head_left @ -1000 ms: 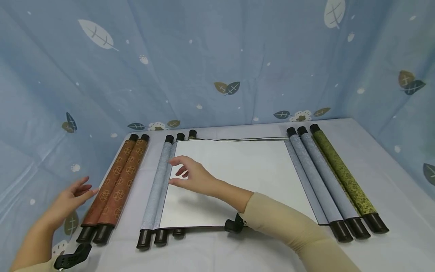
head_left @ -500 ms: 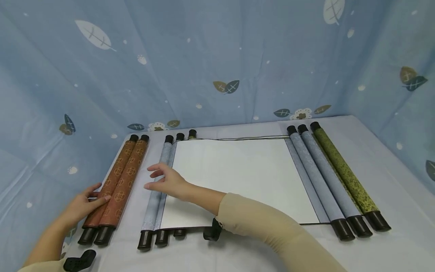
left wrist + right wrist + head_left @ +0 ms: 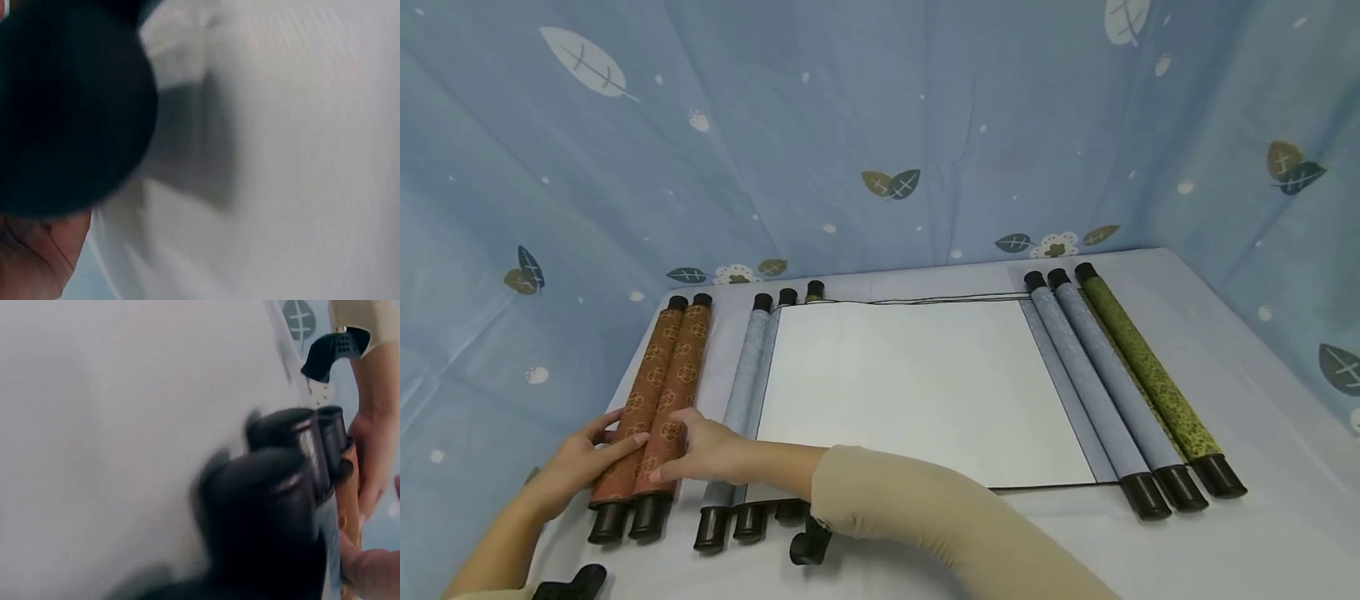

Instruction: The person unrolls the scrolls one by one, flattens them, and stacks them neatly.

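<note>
In the head view a reddish-brown scroll with gold flower patterns lies at the left as two rolled halves side by side, a left roll (image 3: 642, 398) and a right roll (image 3: 682, 367), with black end knobs. My left hand (image 3: 574, 465) grips the left roll near its front end, thumb across the top and fingers along its outer side. My right hand (image 3: 711, 450) reaches over from the right, thumb and forefinger spread apart, their tips overlapping the right roll. The right wrist view shows a thumb (image 3: 369, 569) beside the orange-brown roll. Black blur fills much of the left wrist view.
Stacked unrolled scrolls lie mid-table, a white sheet (image 3: 910, 367) on top. Their pale blue rolls (image 3: 1093, 375) and a green roll (image 3: 1142, 358) stand at the right, with more blue rolls (image 3: 747, 367) at the left. A blue leaf-print curtain (image 3: 880, 125) borders the table.
My right hand has swept left from over the white sheet to the right brown roll. My left hand has come in from beside the scroll and taken hold of its left roll.
</note>
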The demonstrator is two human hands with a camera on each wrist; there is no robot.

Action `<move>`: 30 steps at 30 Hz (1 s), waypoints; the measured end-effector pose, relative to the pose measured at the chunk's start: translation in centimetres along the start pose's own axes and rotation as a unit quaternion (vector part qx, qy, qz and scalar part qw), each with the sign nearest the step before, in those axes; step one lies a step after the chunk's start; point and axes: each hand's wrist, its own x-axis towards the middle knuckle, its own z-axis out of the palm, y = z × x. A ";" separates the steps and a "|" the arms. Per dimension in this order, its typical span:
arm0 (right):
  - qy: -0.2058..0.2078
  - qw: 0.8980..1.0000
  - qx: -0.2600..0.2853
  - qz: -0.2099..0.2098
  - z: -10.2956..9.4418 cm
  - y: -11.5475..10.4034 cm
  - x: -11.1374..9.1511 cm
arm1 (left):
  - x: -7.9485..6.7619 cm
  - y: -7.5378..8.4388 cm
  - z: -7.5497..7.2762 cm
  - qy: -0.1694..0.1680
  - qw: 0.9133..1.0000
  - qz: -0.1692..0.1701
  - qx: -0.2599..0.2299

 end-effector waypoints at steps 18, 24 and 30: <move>0.058 0.990 -0.132 -0.006 1.2 -0.3 0.5 | -0.5 0.5 2.7 0.028 0.979 -0.022 -0.199; 0.076 0.986 -0.150 -0.010 1.2 0.0 0.0 | -1.0 0.5 3.6 0.034 0.954 -0.001 -0.299; 0.043 0.994 -0.099 -0.017 0.7 -0.2 -0.1 | -2.1 1.1 3.8 0.060 0.952 0.024 -0.298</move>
